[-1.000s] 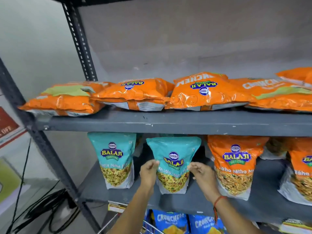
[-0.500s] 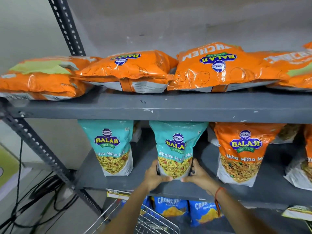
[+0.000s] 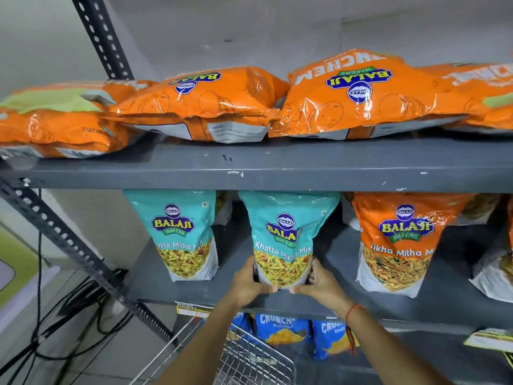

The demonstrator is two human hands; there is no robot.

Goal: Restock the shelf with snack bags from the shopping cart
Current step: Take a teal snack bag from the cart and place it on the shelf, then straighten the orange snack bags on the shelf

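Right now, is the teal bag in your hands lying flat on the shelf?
No, the teal bag stands upright on the middle shelf, gripped at its base by left hand and right hand.

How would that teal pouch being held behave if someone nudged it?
The teal Khatta Mitha pouch stands tall on a narrow base, so it would probably tip. Its glossy film looks slippery and crinkly rather than stiff. Left hand and right hand grip its bottom corners.

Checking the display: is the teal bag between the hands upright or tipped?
Upright. The teal Khatta Mitha bag stands on the middle shelf, label facing out, left hand and right hand gripping its base.
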